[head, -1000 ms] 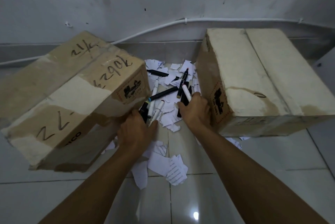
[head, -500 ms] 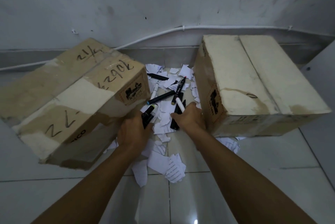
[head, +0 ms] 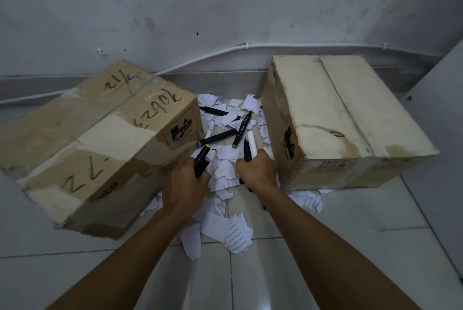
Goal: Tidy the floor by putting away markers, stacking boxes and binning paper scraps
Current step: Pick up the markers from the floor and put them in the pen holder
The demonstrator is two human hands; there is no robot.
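Markers are lying loose on the paper scraps between the two boxes, and we are gathering them with both hands. Our left hand is closing around a black marker with a yellow-green cap, with what looks like a white one beside it. Our right hand is curling shut on a black marker and a white marker, both poking up past the knuckles.

To do this well, we are judging that each fist should be tightening on the barrels, not the caps, so nothing is slipping out as we are reaching for more. The remaining ones ahead are lying crossed, so taking the top ones first should be keeping the pile from scattering. We should also be pinching clear of the scraps, or paper will be coming along with the markers.

No bin or marker case is showing here, so we cannot tell where they are going.

The left box, tilted up on one edge, is carrying handwriting: something like "22" near us, digits that may be "29" with more beside them, and a printed fragment "ICO" on its side. Both it and the right box are bearing a dark stamped logo, too small to read. One black marker is showing white script we cannot make out.
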